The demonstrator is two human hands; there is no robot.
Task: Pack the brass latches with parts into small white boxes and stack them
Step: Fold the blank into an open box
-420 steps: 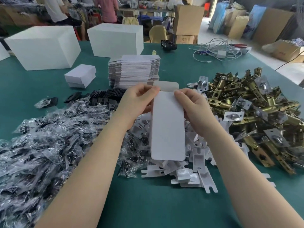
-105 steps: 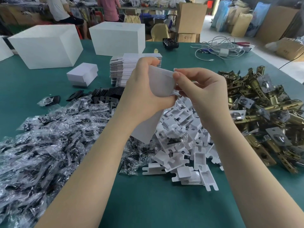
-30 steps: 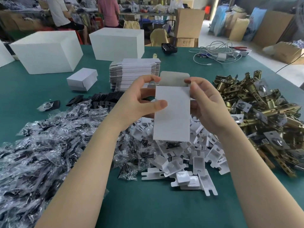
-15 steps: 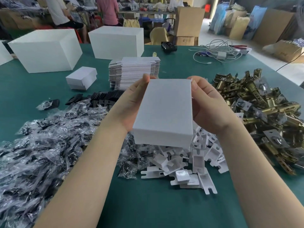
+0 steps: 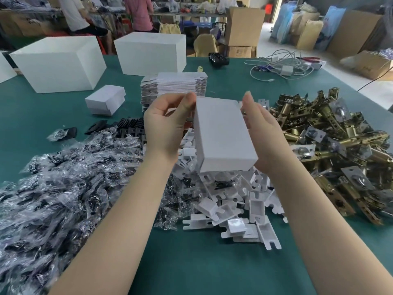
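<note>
Fingers (image 5: 187, 99) of both hands clamp small white box (image 5: 223, 133) betw. them, above table (image 5: 202, 262).

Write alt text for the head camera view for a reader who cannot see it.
Two hands hold a small white box above a green table: the left hand at its left edge, the right hand along its right side. Bagged parts lie left, white plastic pieces below, brass latches right.

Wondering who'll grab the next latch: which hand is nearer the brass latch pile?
Right. The right hand is beside the brass latch pile; the left hand is across the white box.
</note>
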